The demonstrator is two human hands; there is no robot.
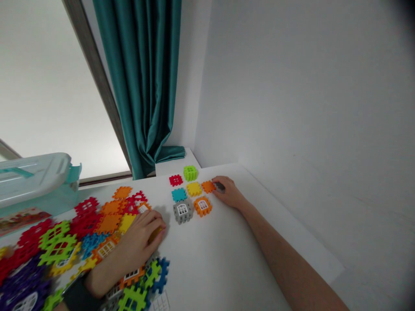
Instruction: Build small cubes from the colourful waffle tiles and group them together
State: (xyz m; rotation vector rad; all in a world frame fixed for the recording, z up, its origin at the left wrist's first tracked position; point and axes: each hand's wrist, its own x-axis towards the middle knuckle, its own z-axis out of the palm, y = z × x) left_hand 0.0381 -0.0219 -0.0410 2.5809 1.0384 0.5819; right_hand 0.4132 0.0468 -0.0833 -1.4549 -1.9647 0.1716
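Observation:
My right hand [228,193] rests on the white table with its thumb and fingertips closed on the edge of a flat orange building tile [208,186]. Beside that tile lie a yellow tile [194,188], a blue tile [179,195], a red tile [176,180] and a stack of lime-green tiles [190,173]. Nearer to me are a grey window tile [183,211] and an orange window tile [202,206]. My left hand [142,235] is curled over the loose pile, and a shaded yellow piece [155,234] shows between its thumb and fingers.
Loose interlocking tiles in red, orange, lime green [60,246], purple [24,280] and blue cover the table's left side. Behind them stands a lidded teal plastic box [61,196]. A green curtain [142,86] hangs at the back; a wall [292,108] borders the right.

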